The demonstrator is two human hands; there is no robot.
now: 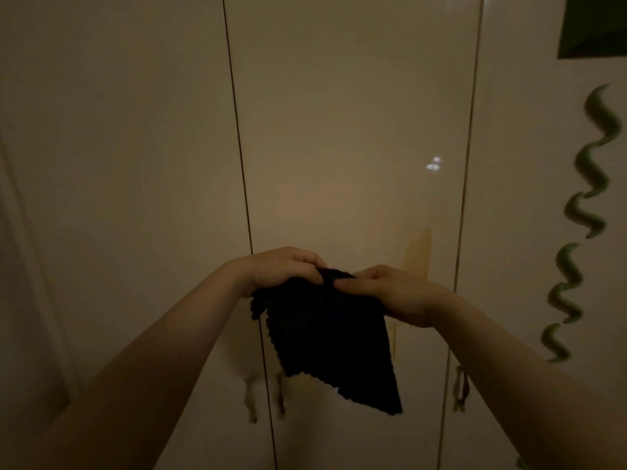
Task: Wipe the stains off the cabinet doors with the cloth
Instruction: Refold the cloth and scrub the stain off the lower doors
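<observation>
Cabinet doors (353,130): glossy cream-beige, plain, dark thin seams between panels. Stain (418,254): yellowish-ochre streak on middle door. Cloth (325,340): black, ribbed knobbly texture. Spiral decoration (582,212): green, wavy, at right. Door handles (460,388): greenish with dark parts. Panel (597,25) upper right: dark green.

Green spiral streamer (576,225), right side

cloth (325,337) before cabinet doors (353,130), stain (418,254) behind right hand (393,293)
</observation>
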